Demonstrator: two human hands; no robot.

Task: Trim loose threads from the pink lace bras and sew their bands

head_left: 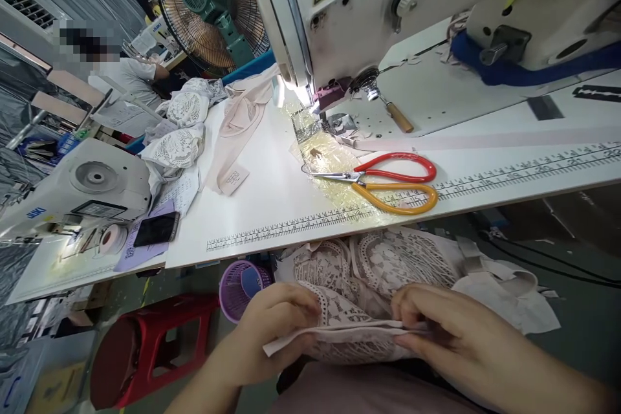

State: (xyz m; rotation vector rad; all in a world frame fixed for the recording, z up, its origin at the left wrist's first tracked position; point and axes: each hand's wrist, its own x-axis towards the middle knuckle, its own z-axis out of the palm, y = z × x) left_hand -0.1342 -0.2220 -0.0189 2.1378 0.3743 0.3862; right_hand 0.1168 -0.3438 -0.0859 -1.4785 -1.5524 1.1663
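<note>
At the near edge, a worker's left hand (276, 330) and right hand (449, 326) both grip a pale lace garment (369, 265) held in the lap, just below the table edge. The fingers of each hand are curled in and pinched on the garment's plain near hem, left hand at its left end, right hand at its right. A purple basket (237, 288) and red stool (145, 349) stand on the floor to the left. On the white table (272, 187) beyond lie red-and-yellow scissors (388, 184); a dark phone (156, 229) lies at its left end. Farther back stands a sewing machine (363, 6), with lace pieces (179, 136) heaped left of it and a fan (208, 0) behind.
</note>
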